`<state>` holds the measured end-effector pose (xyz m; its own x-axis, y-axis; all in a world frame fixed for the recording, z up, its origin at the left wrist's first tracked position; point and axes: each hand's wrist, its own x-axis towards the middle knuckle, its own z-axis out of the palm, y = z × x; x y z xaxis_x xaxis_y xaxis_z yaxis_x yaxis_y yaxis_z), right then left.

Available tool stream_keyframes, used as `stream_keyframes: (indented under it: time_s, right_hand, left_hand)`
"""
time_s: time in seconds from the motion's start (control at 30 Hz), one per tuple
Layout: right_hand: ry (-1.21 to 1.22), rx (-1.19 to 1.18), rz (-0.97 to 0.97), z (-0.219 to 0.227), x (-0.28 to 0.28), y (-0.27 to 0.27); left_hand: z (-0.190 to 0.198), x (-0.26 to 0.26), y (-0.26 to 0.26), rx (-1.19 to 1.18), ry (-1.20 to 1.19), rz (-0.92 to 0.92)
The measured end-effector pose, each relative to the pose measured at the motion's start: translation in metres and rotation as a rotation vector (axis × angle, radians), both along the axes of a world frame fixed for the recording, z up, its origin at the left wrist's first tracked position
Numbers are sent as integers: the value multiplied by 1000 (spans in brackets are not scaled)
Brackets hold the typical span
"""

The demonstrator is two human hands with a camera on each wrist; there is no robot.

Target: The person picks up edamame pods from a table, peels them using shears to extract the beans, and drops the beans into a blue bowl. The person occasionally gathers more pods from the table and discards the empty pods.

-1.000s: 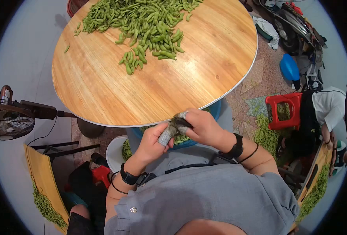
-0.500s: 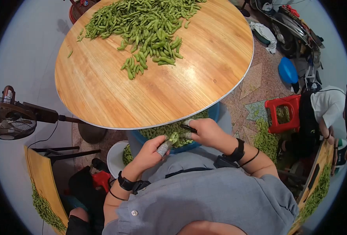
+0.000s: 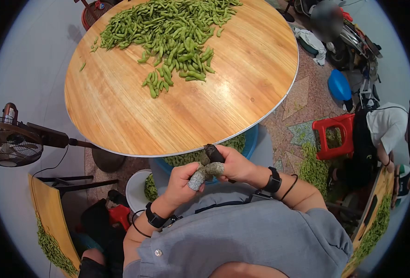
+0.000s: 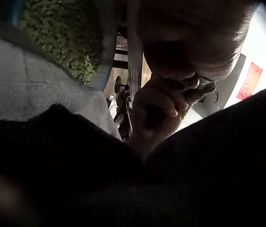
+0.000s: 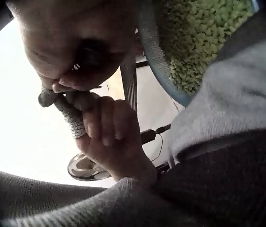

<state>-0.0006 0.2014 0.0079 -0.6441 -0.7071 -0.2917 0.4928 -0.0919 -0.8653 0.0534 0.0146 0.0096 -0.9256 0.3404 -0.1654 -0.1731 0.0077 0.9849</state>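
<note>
Both hands meet at the near edge of the round wooden table (image 3: 177,125), over a blue basin (image 3: 252,144) of shelled green beans (image 3: 234,142). The left hand (image 3: 179,184) has curled fingers, with a grey wrap on one. Opposite it, the right hand (image 3: 238,166) is curled too, its thumb and a finger covered in dark and grey wraps. They pinch at one spot; the green pod between them is mostly hidden by the fingertips. In the right wrist view the left hand (image 5: 114,135) touches the right hand (image 5: 76,42).
Green pods (image 3: 168,32) are heaped on the table's far side. A white bucket (image 3: 134,191) stands left of the basin, and a fan (image 3: 14,139) farther left. At right are a red stool (image 3: 321,134), a blue bowl (image 3: 339,85) and a person in a white shirt (image 3: 389,127).
Half a second ago a light green pod showed between the parted hands. Now the fingertips are pressed together and cover that spot; the right hand has come left and slightly down.
</note>
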Motion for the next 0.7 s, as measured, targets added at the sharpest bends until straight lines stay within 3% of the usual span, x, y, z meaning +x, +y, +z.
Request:
stream_keyframes:
  time_s: [0.13, 0.23, 0.27, 0.3, 0.33, 0.37, 0.43, 0.47, 0.53, 0.57, 0.63, 0.7]
  right_hand:
    - [-43, -32, 33, -2, -1, 5]
    - [2, 36, -9, -15, -4, 12]
    - [514, 305, -16, -21, -5, 16]
    - [1028, 572, -18, -25, -7, 19]
    - [1095, 660, -6, -24, -6, 22]
    - [1096, 659, 1, -20, -8, 23]
    - [1129, 750, 35, -5, -12, 24]
    - [1116, 728, 52, 4, -21, 23]
    - [1163, 698, -19, 16, -49, 15]
    - [1213, 665, -94, 22, -66, 8]
    - [1253, 816, -149, 32, -108, -15]
    - [1383, 880, -207, 27, -145, -37]
  left_hand:
    - [-4, 0, 3, 349, -281, 21]
    - [-13, 0, -2, 283, -380, 55]
    - [-17, 1, -7, 285, -378, 56]
    - [-23, 3, -14, -4, -170, 96]
    - [-29, 7, -23, -293, 39, 137]
    - [-35, 12, -35, -290, 37, 143]
    - [-45, 26, -65, -713, 262, 227]
    - [-47, 35, -79, -712, 257, 227]
    - [-47, 51, -105, -1127, 213, 203]
    - [-50, 61, -117, -1128, 211, 206]
    - [-54, 75, -133, -1476, -62, 99]
    - [-47, 76, -133, -1526, -137, 100]
